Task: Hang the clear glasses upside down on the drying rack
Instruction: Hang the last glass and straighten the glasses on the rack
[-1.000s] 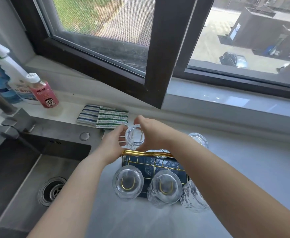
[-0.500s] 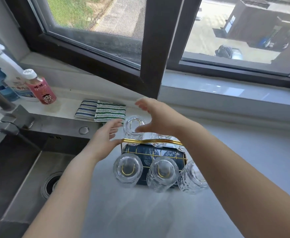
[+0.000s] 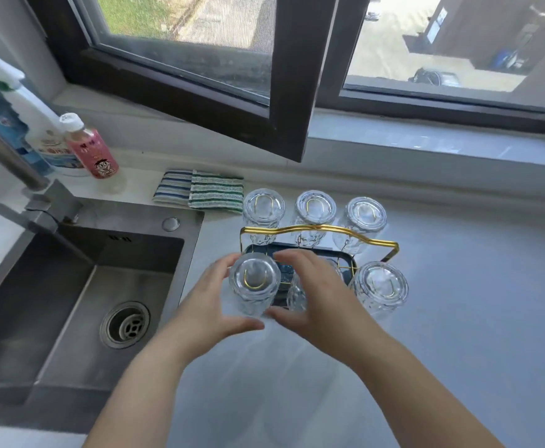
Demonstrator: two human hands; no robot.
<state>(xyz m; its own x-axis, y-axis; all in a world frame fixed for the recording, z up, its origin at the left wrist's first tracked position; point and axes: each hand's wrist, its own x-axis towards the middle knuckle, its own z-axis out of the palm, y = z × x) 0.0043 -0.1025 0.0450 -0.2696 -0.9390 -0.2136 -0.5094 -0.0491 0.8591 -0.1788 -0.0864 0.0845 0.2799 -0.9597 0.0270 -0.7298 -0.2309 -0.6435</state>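
A drying rack with a gold handle (image 3: pixel 319 232) and a dark blue tray (image 3: pixel 345 258) stands on the counter. Three clear glasses hang upside down in its back row (image 3: pixel 263 206), (image 3: pixel 315 206), (image 3: pixel 365 216). In the front row, a clear glass (image 3: pixel 254 282) hangs upside down at the left, with my left hand (image 3: pixel 209 305) and my right hand (image 3: pixel 309 292) cupped around it from both sides. The front middle glass (image 3: pixel 295 297) is mostly hidden behind my right hand. Another glass (image 3: pixel 382 286) hangs at the front right.
A steel sink (image 3: pixel 70 305) with a drain and a faucet (image 3: pixel 12 163) lies left of the rack. Striped cloths (image 3: pixel 200 192) lie behind it. A pink bottle (image 3: pixel 91 150) and a spray bottle (image 3: pixel 38 124) stand at the back left. An open window frame (image 3: pixel 290 92) juts over the counter.
Both hands let go of the back-left glass and drew back toward me. They now close around the front-left glass. The view has tilted down.
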